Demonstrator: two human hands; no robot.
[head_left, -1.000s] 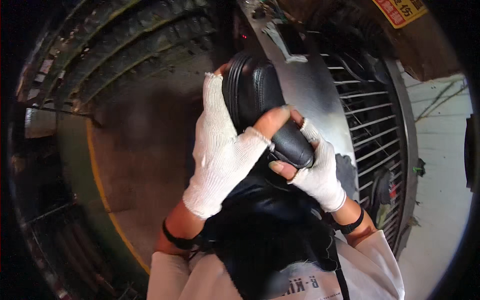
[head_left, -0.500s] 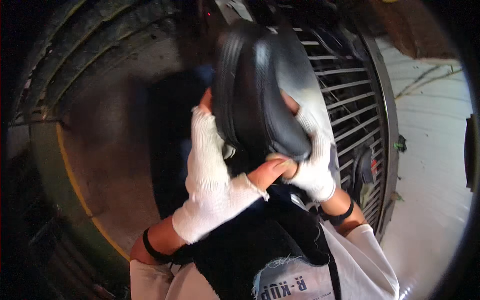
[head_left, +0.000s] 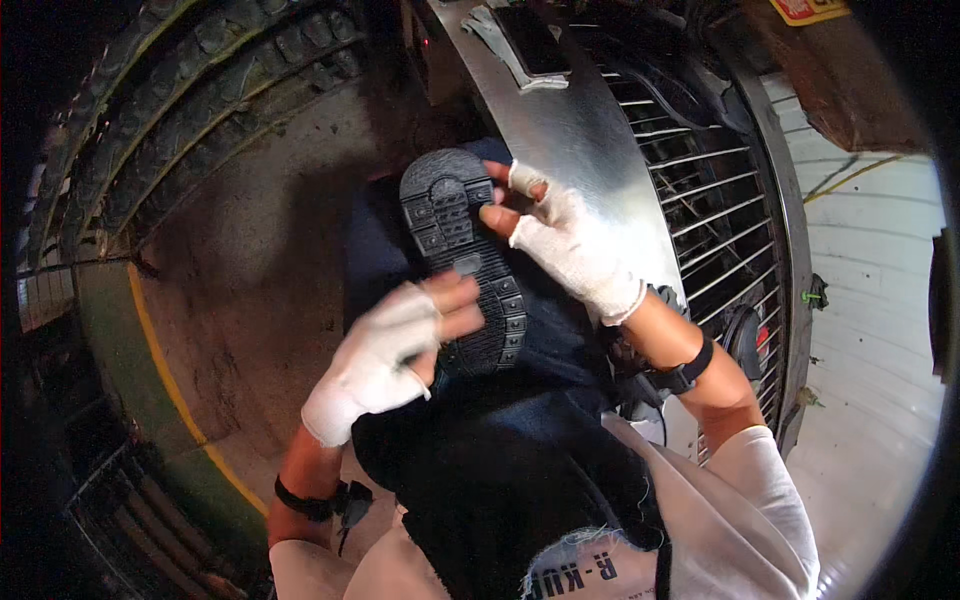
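A black shoe [head_left: 458, 215] lies sole up over my dark-clothed lap, its studded, ridged tread facing me. My right hand [head_left: 570, 235], in a white fingerless knit glove, grips the shoe's right edge near its upper end, thumb on the rim. Across the middle of the sole rest the outstretched fingers of my left hand [head_left: 395, 335], gloved the same way and slightly blurred. The shoe's upper is hidden underneath.
To the right runs a metal bench [head_left: 590, 150] with a dark phone-like slab [head_left: 535, 40] on a white cloth. Beside it is a barred metal rack [head_left: 715, 200] with dark shoes on it. Tiered racks [head_left: 220, 80] of dark items stand at far left.
The shoe has been turned over, sole up, and lowered toward my lap. My right hand has shifted to its upper edge; my left hand has let go its wrap and moved onto the sole.
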